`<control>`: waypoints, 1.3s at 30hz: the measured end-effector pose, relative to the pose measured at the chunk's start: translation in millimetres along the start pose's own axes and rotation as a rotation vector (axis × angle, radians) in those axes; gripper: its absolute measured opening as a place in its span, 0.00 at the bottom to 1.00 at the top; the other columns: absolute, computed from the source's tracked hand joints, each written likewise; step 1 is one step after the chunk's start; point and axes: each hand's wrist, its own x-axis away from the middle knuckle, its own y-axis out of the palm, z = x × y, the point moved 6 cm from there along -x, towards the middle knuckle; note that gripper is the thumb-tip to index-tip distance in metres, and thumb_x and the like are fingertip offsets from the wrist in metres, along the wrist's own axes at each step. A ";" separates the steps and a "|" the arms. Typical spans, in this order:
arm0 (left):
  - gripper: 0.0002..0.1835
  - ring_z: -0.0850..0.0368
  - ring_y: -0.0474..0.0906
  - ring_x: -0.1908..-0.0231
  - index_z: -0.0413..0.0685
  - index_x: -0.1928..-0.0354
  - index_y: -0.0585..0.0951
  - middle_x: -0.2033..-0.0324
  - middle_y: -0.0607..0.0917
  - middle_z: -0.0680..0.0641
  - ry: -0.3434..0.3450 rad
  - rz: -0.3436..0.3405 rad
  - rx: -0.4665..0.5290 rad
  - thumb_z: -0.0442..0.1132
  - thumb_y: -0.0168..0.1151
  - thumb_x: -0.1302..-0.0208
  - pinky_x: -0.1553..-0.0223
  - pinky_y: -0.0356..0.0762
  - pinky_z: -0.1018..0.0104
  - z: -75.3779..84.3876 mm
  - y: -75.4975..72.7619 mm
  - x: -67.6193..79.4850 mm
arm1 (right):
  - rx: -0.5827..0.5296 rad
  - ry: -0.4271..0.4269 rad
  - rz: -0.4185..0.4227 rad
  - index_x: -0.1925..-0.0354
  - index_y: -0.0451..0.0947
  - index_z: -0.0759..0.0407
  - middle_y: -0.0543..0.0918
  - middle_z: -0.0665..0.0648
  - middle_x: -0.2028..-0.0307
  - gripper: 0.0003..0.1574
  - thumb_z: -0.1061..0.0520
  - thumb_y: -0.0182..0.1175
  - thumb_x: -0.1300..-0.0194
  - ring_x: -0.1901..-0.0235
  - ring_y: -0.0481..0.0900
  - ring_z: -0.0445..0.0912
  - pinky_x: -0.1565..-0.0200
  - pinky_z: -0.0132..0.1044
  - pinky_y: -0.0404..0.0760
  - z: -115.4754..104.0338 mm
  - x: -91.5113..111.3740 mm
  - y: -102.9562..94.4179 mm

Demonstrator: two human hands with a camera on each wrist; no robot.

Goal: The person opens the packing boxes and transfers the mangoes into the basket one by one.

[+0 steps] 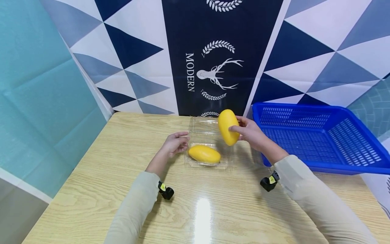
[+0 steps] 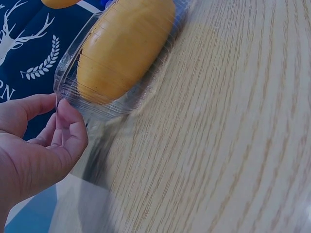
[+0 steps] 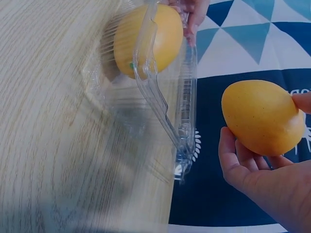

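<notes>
A clear plastic clamshell box (image 1: 223,165) lies with its lid raised on the wooden table, near the back edge. Inside its front part rests one yellow mango (image 1: 204,154), also visible through the ribbed wall in the left wrist view. My left hand (image 1: 175,144) pinches the box's left rim between thumb and fingers; the left wrist view shows this grip (image 2: 46,138). Above the box's right side, my right hand (image 1: 251,133) holds a second yellow mango (image 1: 228,127), thumb on one side and fingers on the other. That mango (image 3: 262,116) is clear of the box.
A blue plastic basket (image 1: 304,166) with slotted walls stands at the right, close beside my right forearm. Behind the table (image 1: 122,200) hangs a patterned cloth (image 1: 170,67) with triangles and a deer's head. A teal sheet (image 1: 45,95) covers the left side.
</notes>
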 end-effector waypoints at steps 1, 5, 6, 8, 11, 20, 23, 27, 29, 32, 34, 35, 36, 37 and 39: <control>0.23 0.63 0.74 0.79 0.42 0.39 0.71 0.72 0.78 0.48 0.001 0.000 -0.001 0.32 0.57 0.37 0.77 0.76 0.76 0.2 -0.1 0.6 | -0.003 -0.002 0.000 0.28 0.47 0.59 0.62 0.65 0.36 0.45 0.53 0.56 0.36 0.43 0.67 0.55 0.45 0.47 0.78 -0.2 0.5 -0.8; 0.24 0.63 0.74 0.79 0.41 0.38 0.69 0.72 0.78 0.48 0.005 -0.010 -0.004 0.32 0.56 0.36 0.77 0.75 0.76 1.1 0.5 2.2 | -0.012 -0.005 -0.001 0.27 0.46 0.58 0.61 0.65 0.36 0.45 0.53 0.56 0.35 0.43 0.66 0.55 0.47 0.45 0.79 -1.5 2.8 -3.8; 0.24 0.63 0.74 0.79 0.41 0.37 0.69 0.71 0.78 0.48 0.004 -0.011 -0.004 0.32 0.56 0.36 0.77 0.75 0.76 1.3 0.6 2.5 | -0.011 -0.007 -0.002 0.27 0.45 0.58 0.61 0.65 0.36 0.45 0.53 0.56 0.35 0.43 0.67 0.55 0.47 0.44 0.79 -1.8 3.2 -4.5; 0.24 0.63 0.74 0.79 0.41 0.37 0.69 0.71 0.77 0.48 0.002 -0.010 -0.001 0.32 0.56 0.36 0.77 0.75 0.77 1.4 0.5 2.6 | -0.009 -0.009 0.002 0.27 0.45 0.58 0.61 0.65 0.36 0.45 0.53 0.56 0.35 0.43 0.67 0.55 0.47 0.43 0.79 -2.8 4.1 -5.8; 0.24 0.64 0.74 0.79 0.42 0.38 0.69 0.71 0.78 0.48 0.004 -0.007 0.001 0.32 0.56 0.36 0.77 0.75 0.77 1.6 0.5 2.0 | -0.003 -0.009 0.010 0.27 0.45 0.58 0.61 0.65 0.36 0.45 0.52 0.55 0.35 0.43 0.67 0.55 0.47 0.44 0.79 -3.5 4.9 -7.9; 0.24 0.63 0.73 0.80 0.41 0.37 0.69 0.70 0.77 0.47 0.008 -0.005 0.002 0.32 0.57 0.36 0.76 0.75 0.77 -0.1 0.4 0.6 | 0.012 -0.003 0.024 0.28 0.46 0.58 0.62 0.65 0.37 0.44 0.53 0.55 0.34 0.44 0.67 0.55 0.45 0.46 0.78 -1.3 7.5 -14.4; 0.25 0.63 0.73 0.80 0.41 0.38 0.69 0.71 0.77 0.47 0.010 -0.004 0.005 0.32 0.57 0.37 0.76 0.75 0.77 -0.4 0.5 0.2 | 0.007 -0.006 0.026 0.28 0.46 0.59 0.62 0.65 0.36 0.44 0.52 0.55 0.34 0.43 0.67 0.55 0.45 0.46 0.78 -1.2 8.9 -16.0; 0.24 0.62 0.73 0.79 0.41 0.38 0.69 0.72 0.77 0.48 0.011 -0.006 0.003 0.32 0.57 0.37 0.75 0.75 0.76 0.1 1.1 0.1 | -0.002 -0.010 0.022 0.27 0.44 0.59 0.61 0.65 0.36 0.44 0.53 0.54 0.34 0.43 0.67 0.56 0.46 0.44 0.79 -2.3 11.1 -18.2; 0.24 0.62 0.73 0.79 0.41 0.38 0.69 0.71 0.77 0.47 0.008 -0.006 0.003 0.32 0.57 0.37 0.75 0.76 0.76 0.2 1.2 0.4 | -0.006 -0.013 0.018 0.27 0.44 0.59 0.60 0.65 0.35 0.45 0.52 0.54 0.33 0.43 0.67 0.56 0.47 0.42 0.79 -2.9 12.2 -19.4; 0.24 0.63 0.73 0.79 0.41 0.38 0.69 0.70 0.77 0.47 0.002 -0.002 0.004 0.31 0.57 0.37 0.76 0.75 0.77 -0.3 1.1 0.2 | -0.006 -0.015 0.015 0.27 0.43 0.59 0.60 0.65 0.35 0.45 0.52 0.54 0.33 0.43 0.67 0.55 0.50 0.38 0.81 -3.6 13.9 -21.2; 0.25 0.63 0.73 0.80 0.41 0.38 0.69 0.69 0.77 0.46 -0.001 0.002 0.008 0.31 0.57 0.37 0.76 0.75 0.77 -1.0 0.6 -0.4 | -0.004 -0.016 0.015 0.27 0.43 0.59 0.60 0.65 0.35 0.46 0.51 0.54 0.33 0.43 0.67 0.55 0.51 0.35 0.81 -3.8 15.0 -22.5; 0.25 0.63 0.73 0.80 0.41 0.38 0.69 0.69 0.77 0.46 -0.001 0.003 0.008 0.31 0.57 0.37 0.76 0.75 0.77 -1.2 0.6 -0.4 | 0.000 -0.014 0.018 0.27 0.43 0.59 0.60 0.64 0.35 0.46 0.51 0.54 0.33 0.43 0.67 0.55 0.52 0.34 0.81 -3.9 15.7 -23.3; 0.24 0.63 0.73 0.80 0.41 0.38 0.69 0.69 0.77 0.47 -0.001 0.002 0.009 0.31 0.57 0.37 0.76 0.75 0.77 -1.4 0.6 -0.5 | 0.004 -0.013 0.020 0.27 0.43 0.58 0.60 0.64 0.35 0.45 0.51 0.54 0.33 0.43 0.67 0.55 0.52 0.34 0.81 -3.9 16.3 -24.0; 0.24 0.63 0.73 0.80 0.41 0.38 0.69 0.69 0.77 0.47 -0.001 0.002 0.008 0.31 0.57 0.37 0.76 0.75 0.77 -1.5 0.6 -0.5 | 0.006 -0.012 0.021 0.27 0.43 0.58 0.60 0.64 0.34 0.46 0.51 0.54 0.33 0.43 0.67 0.55 0.52 0.34 0.81 -3.9 17.0 -24.8; 0.24 0.63 0.73 0.79 0.41 0.38 0.70 0.69 0.77 0.47 -0.001 0.003 0.008 0.31 0.57 0.37 0.76 0.75 0.77 -1.5 0.4 -0.3 | 0.012 -0.008 0.023 0.27 0.44 0.58 0.60 0.64 0.34 0.46 0.50 0.54 0.34 0.42 0.67 0.55 0.50 0.35 0.80 -3.9 18.2 -26.4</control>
